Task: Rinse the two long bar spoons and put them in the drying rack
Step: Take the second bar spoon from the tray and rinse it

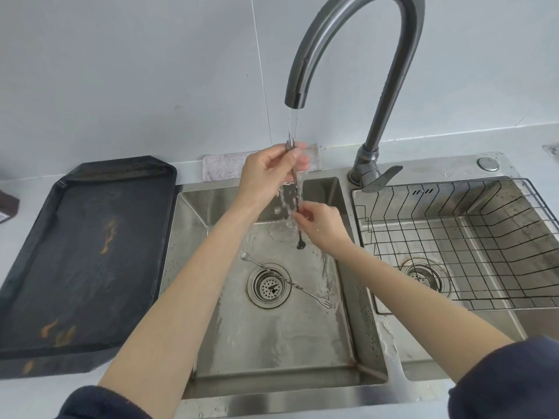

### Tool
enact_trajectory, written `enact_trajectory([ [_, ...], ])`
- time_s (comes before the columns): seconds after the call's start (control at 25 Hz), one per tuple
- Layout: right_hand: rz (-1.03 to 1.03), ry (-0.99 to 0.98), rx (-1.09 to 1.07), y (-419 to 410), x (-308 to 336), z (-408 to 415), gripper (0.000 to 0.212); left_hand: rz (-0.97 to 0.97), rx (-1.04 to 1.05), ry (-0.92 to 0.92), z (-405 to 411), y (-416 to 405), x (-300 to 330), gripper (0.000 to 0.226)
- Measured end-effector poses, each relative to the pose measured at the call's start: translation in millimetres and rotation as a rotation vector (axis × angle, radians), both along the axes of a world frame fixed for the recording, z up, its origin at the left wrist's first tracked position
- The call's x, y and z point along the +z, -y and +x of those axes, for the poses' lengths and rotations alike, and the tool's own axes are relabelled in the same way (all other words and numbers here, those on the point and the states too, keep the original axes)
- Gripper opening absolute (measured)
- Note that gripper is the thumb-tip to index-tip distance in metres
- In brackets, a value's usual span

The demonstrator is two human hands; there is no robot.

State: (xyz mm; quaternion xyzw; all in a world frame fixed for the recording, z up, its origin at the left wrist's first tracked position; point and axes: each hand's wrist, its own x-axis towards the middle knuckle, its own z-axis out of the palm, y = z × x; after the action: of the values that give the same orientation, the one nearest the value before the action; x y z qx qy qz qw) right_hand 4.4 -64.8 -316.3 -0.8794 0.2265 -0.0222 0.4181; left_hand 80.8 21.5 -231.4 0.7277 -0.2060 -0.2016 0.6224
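Dark sleeves [508,379] frame the sink [272,385]. Both hands, left hand [266,173] and right hand [322,225], pinch one bar spoon [298,204] under running water [292,125]. Second spoon [287,281] lies across the drain [268,285].

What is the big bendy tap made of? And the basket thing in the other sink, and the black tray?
The tap looks like metal with a dull, brushed dark-grey finish; it shines softly. The basket seems to be thin dark wire, maybe coated, bent into a grid. The black tray looks matte, perhaps plastic or rubbery; I can't be sure. It carries brownish marks.
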Motion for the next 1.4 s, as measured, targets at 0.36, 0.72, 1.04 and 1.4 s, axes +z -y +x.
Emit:
enact_trajectory([
  [0.36,-0.008,0.107,-0.021,0.4,22.3,27.8,0.041,-0.005,-0.024,0.032,10.7,-10.0,-2.3,0.020],
  [0.72,-0.056,-0.097,0.082,-0.4,-29.9,-1.7,0.024,-0.136,0.200,-0.217,27.6,-44.2,-32.7,0.025],
  [1.04,-0.122,-0.422,0.169,-5.7,-76.8,-28.6,0.025,-0.073,0.451,-0.549,34.9,-82.3,-96.6,0.018],
  [1.4,-0.138,-0.640,0.221,-17.6,-121.6,-54.4,0.024,0.304,0.509,-0.708,13.9,-102.6,-178.9,0.047],
])
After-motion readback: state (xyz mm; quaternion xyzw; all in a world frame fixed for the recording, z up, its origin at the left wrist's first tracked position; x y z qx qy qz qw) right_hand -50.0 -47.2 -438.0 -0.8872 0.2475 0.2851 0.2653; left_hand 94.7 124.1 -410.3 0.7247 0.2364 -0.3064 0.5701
